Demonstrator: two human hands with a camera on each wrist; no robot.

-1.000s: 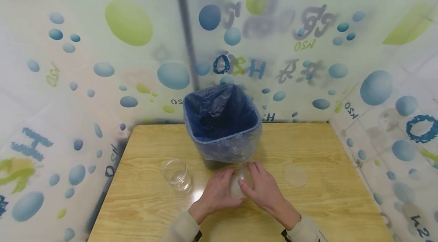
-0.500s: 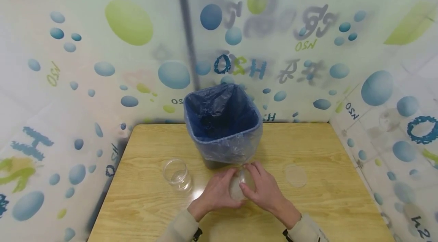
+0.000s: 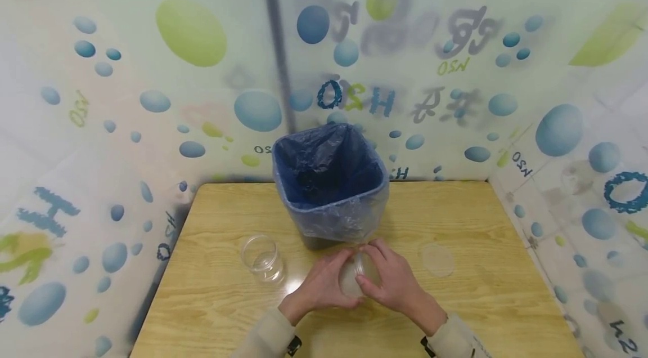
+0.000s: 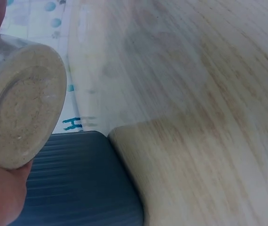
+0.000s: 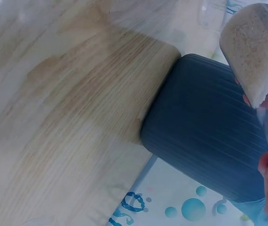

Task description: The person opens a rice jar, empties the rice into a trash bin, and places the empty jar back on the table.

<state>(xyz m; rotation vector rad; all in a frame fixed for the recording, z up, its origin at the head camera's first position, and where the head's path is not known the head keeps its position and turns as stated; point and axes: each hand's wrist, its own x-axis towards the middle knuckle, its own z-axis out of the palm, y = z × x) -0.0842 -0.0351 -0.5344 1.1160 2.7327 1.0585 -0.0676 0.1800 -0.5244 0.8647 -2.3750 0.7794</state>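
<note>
Between both hands lies a clear plastic jar (image 3: 348,279), tipped on its side in front of the bin. Pale, rice-like grains (image 5: 252,49) fill its left part; its round base (image 4: 28,106) faces the left wrist camera. My left hand (image 3: 324,282) grips the grain-filled end, thumb below and fingers above. With thumb and fingers curled, my right hand (image 3: 395,279) holds the clear end, beyond a ribbed ring (image 3: 359,265). Whether that end is a lid or a second container's mouth, I cannot tell. Fingers partly hide it.
Just behind the hands stands a dark bin (image 3: 316,242) lined with a blue plastic bag (image 3: 334,209). A clear, lidless container (image 3: 260,259) is on the left of the wooden table (image 3: 202,301). To the right, a clear flat disc (image 3: 437,260) lies on the tabletop.
The ribbed ring has turned a little more upright between the hands. Both hands keep their grip at nearly the same place.
</note>
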